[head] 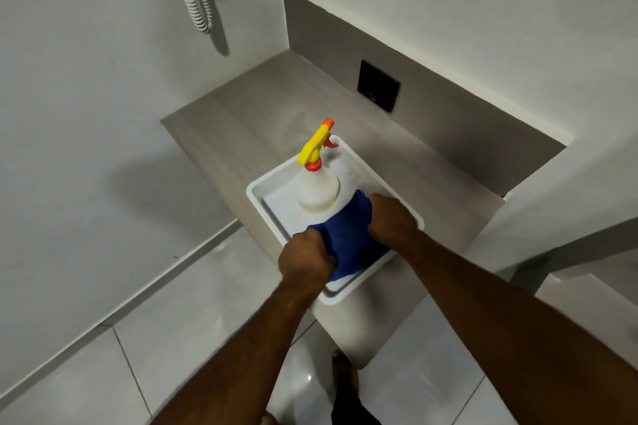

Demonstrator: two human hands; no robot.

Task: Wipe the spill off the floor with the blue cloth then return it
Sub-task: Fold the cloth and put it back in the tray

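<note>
1. Both hands, left hand point(306, 260) and right hand point(392, 219), grip the blue cloth point(348, 238), fingers curled shut on it.
2. Cloth lies in the white tray point(257, 193), its length running near-left to far-right.
3. Spray bottle point(317, 183) stands touching its far edge.

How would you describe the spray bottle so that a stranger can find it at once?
Look at the grey ledge built into the white wall; a white tray sits on it. The spray bottle stands upright in the tray, beside the blue cloth. It alone has a yellow trigger head with an orange nozzle.
</note>
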